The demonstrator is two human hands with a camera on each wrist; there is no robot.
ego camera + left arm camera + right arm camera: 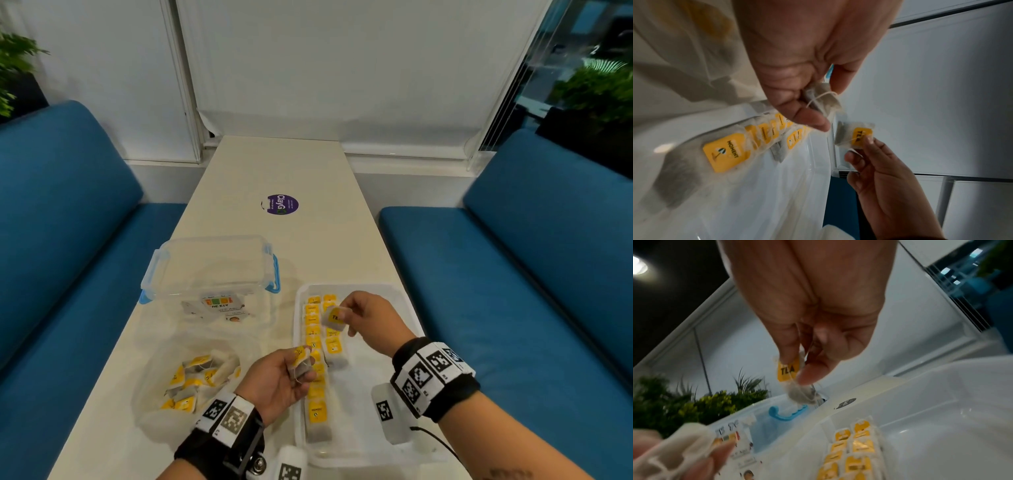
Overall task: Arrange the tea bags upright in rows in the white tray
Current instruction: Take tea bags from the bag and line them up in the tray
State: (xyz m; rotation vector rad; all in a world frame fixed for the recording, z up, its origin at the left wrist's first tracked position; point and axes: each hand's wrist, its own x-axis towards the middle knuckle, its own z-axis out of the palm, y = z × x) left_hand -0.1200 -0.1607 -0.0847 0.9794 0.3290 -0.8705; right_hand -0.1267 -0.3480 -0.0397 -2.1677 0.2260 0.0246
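Observation:
The white tray (376,363) lies on the table at the near right. Along its left side stand two rows of yellow-tagged tea bags (317,380), overlapping one another. My right hand (346,317) hovers above the far end of the rows and pinches one tea bag (336,318) with a yellow "TEA" tag, seen also as the tea bag (789,374) in the right wrist view. My left hand (301,365) holds another tea bag (300,363) between thumb and fingers at the tray's left edge; this tea bag (823,97) shows its string.
A clear bag (195,380) with several loose tea bags lies left of the tray. Behind it stands a clear box (212,267) with blue clips. A purple sticker (282,204) marks the table farther back. Blue sofas flank the table on both sides.

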